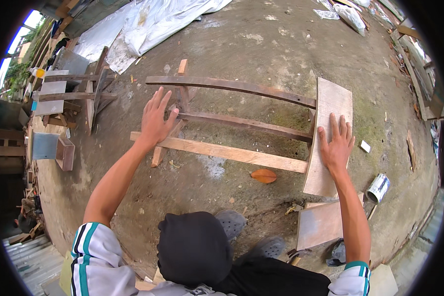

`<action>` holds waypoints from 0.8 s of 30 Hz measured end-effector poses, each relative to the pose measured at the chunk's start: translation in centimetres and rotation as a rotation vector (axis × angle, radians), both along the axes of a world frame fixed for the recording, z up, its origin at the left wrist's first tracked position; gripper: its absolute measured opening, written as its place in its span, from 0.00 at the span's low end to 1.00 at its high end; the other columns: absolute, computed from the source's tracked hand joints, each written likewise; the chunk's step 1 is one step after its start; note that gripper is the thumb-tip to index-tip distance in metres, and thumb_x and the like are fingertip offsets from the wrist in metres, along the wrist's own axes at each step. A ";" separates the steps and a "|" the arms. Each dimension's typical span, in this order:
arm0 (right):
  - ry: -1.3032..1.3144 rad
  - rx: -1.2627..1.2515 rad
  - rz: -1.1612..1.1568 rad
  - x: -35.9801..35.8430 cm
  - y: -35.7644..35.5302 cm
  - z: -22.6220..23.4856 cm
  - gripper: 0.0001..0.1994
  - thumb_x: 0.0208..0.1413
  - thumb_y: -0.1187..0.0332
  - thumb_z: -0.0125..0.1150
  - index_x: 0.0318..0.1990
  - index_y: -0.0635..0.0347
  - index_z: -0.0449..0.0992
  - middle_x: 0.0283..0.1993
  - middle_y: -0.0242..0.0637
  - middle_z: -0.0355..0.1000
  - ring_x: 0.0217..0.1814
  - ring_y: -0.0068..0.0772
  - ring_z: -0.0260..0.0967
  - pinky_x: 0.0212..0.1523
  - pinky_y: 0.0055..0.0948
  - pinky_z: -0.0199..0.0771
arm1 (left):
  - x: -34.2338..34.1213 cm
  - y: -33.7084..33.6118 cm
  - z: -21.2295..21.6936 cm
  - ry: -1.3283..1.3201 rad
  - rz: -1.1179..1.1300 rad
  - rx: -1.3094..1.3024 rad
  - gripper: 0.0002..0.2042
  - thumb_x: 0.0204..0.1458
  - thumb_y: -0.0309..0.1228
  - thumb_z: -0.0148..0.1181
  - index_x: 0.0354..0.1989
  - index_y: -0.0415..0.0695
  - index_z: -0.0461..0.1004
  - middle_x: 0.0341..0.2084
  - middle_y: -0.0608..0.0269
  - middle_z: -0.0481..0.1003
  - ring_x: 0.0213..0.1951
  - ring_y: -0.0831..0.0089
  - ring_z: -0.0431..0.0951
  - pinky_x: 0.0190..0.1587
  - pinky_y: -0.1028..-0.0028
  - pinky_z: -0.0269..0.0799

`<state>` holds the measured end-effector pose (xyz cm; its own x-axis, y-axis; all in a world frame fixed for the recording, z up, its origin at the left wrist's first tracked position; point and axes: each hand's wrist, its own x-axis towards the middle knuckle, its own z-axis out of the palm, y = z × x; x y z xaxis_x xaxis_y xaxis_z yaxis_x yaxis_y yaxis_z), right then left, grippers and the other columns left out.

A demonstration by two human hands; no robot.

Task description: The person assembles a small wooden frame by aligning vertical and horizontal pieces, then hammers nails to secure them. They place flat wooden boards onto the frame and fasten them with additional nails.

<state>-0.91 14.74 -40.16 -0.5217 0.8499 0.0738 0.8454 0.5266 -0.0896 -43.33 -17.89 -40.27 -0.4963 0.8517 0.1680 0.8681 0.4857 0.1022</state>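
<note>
Right hand (337, 148): flat on the board (333, 101), fingers loosely spread, nothing gripped; looks like it's steadying the board from above. Left hand (157, 118): open, fingers fanned, thumb out, wrapped round nothing. It's over the left part of the frame, by the crosspiece (183, 96); contact with the wood, can't tell.

Frame is on the ground (276, 207) in front of the person: top bar (241, 88), middle bar (241, 123), both dark, and pale bar (232, 152) run side by side from crosspiece to board. Crosspiece likely props the left ends; board sits across the right ends, probably so one hand can bear on all three. Hands at opposite ends, presumably for balance.

Around: leaf (264, 176) just below pale bar, can (378, 188) tipped over at right, panel (320, 227) near the feet, likely set aside to leave the frame room.
</note>
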 end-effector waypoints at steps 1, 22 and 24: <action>0.005 -0.006 0.002 -0.1 0.0 0.0 0.35 0.64 0.35 0.43 0.73 0.39 0.60 0.79 0.44 0.48 0.82 0.53 0.38 0.75 0.68 0.34 | -0.1 0.0 0.1 0.010 0.004 -0.008 0.32 0.64 0.48 0.51 0.73 0.47 0.57 0.74 0.50 0.52 0.73 0.51 0.52 0.73 0.53 0.47; 0.012 -0.021 -0.049 -0.5 -0.2 -0.1 0.36 0.66 0.35 0.39 0.75 0.41 0.56 0.80 0.46 0.45 0.82 0.55 0.37 0.76 0.65 0.31 | 14.2 17.9 -3.0 -0.030 -0.318 -0.049 0.54 0.51 0.76 0.41 0.78 0.51 0.36 0.76 0.44 0.35 0.77 0.46 0.29 0.74 0.41 0.21; 0.019 -0.022 -0.048 -0.4 -0.7 -0.2 0.36 0.65 0.36 0.40 0.75 0.42 0.57 0.80 0.46 0.45 0.82 0.55 0.37 0.76 0.64 0.31 | 14.6 17.8 -4.1 -0.042 -0.296 -0.030 0.53 0.52 0.75 0.42 0.78 0.52 0.36 0.75 0.45 0.35 0.76 0.46 0.27 0.73 0.39 0.20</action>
<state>-1.33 14.05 -40.39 -0.4792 0.8753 0.0642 0.8675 0.4835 -0.1166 -28.78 -0.11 -44.37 -0.2312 0.9649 0.1247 0.9678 0.2151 0.1305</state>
